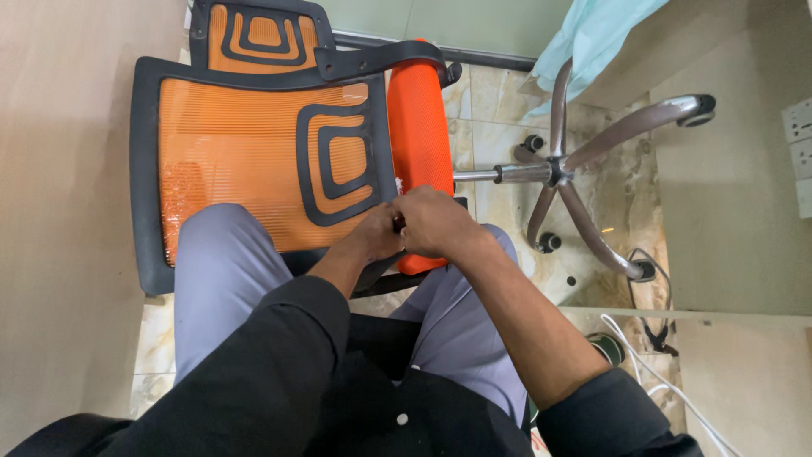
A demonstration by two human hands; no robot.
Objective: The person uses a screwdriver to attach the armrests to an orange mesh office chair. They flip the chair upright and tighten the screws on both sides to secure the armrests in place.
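Marble floor (499, 127); hands grip mesh chair (254, 144).

Orange mesh office chair (254, 144), tipped sideways.

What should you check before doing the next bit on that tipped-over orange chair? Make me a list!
1. Both hands on the work spot: ok. The left hand and right hand meet where the orange seat joins the mesh backrest.
2. Chair lying steady: ok; it lies on its side against the person's knees.
3. Small part or tool gripped firmly: cannot tell, the fingers hide it.
4. Wheeled base free of obstructions: ok, it sticks out sideways, nothing touching.
5. White cable away from feet: not ok, it runs beside the shoe.
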